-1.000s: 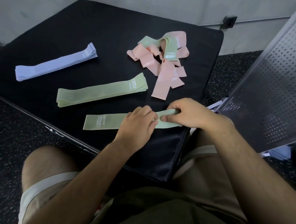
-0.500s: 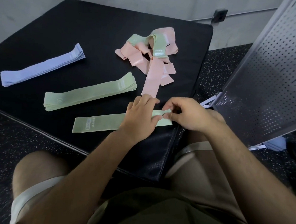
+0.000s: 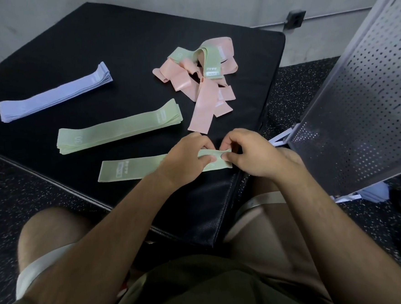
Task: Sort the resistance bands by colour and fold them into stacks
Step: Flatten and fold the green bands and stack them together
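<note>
Spreading over the black tabletop point(image 3: 115, 39) are a pink-and-green tangle point(image 3: 199, 80), a purple stack point(image 3: 53, 93) and a green stack point(image 3: 119, 130). Near the front edge lies one green band point(image 3: 136, 167), likely limp, light and stretchy. The left hand point(image 3: 186, 160) and right hand point(image 3: 249, 153) both pinch its right end, a sensible hold for folding.

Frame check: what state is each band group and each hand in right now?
purple stack: folded flat, lying alone.
green stack: folded flat, lying alone.
single green band: laid flat, right end pinched by both hands.
mixed pile: tangled, unsorted, green looped among pink.
left hand: pinches the single green band.
right hand: pinches the same band's end.
</note>
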